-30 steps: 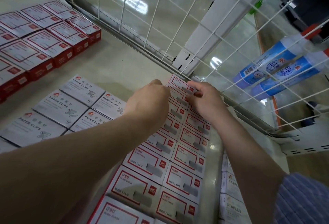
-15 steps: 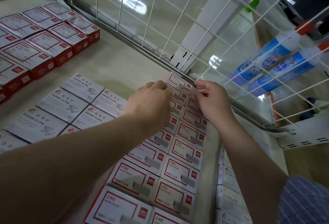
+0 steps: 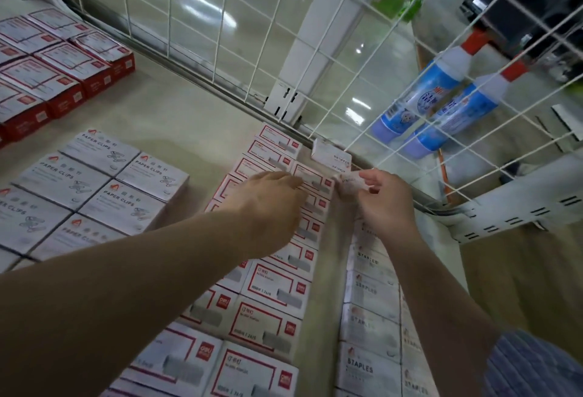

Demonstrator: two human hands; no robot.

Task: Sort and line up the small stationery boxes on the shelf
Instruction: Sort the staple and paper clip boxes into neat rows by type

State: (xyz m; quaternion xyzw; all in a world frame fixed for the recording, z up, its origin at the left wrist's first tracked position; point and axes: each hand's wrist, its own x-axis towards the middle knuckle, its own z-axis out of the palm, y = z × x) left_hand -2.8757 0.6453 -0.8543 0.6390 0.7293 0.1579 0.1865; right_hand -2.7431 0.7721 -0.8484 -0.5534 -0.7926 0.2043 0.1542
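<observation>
- Our left hand (image 3: 268, 204) rests flat, fingers straight, on the red-bordered white staple boxes (image 3: 271, 289).
- Our right hand (image 3: 383, 204) pinches a small blurred white box (image 3: 348, 182).

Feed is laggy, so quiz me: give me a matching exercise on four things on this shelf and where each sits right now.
Things
1. paper clip boxes
2. red-sided boxes
3. glue bottles
4. loose small box

Places
A. hanging beyond the wire grid, right
B. far left of the shelf
C. askew by the rear rail, beyond the right hand
D. white block left of the red-framed rows

Pairs: 1-D, 2-B, 3-A, 4-C
</observation>
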